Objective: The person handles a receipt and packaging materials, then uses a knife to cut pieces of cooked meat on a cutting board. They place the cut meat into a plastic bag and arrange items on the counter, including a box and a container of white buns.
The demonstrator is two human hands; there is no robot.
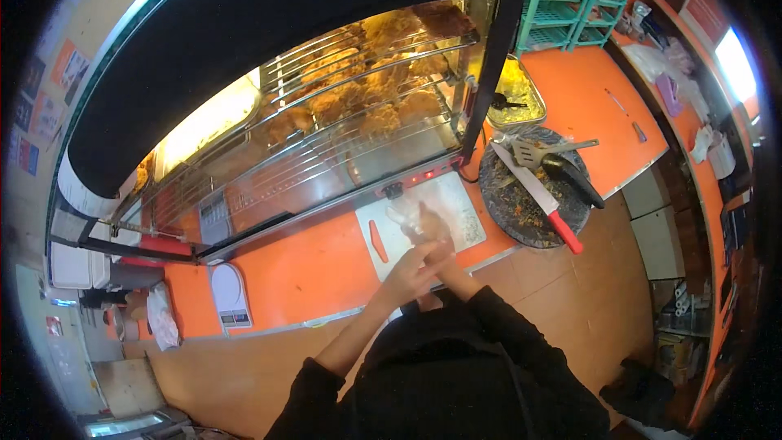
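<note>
My left hand [412, 275] reaches across to my right hand [432, 229], with its fingers at the right wrist. Thin clear plastic, apparently a disposable glove [403, 220], covers the right hand and extends past its fingers. Both hands are above the near edge of a white cutting board [379, 263] with a red-rimmed handle slot. Right of the board, a knife with a red handle [565, 232], a slotted spatula [531, 153] and black-handled tongs or a similar tool [571, 180] lie on a dark round board [519, 220] strewn with crumbs.
A glass warming cabinet [293, 220] with fried chicken [382, 119] on wire racks stands behind the cutting board. A metal tray of yellow food [516, 88] sits beyond the round board. A kitchen scale [229, 293] is at the left on the orange counter [305, 281].
</note>
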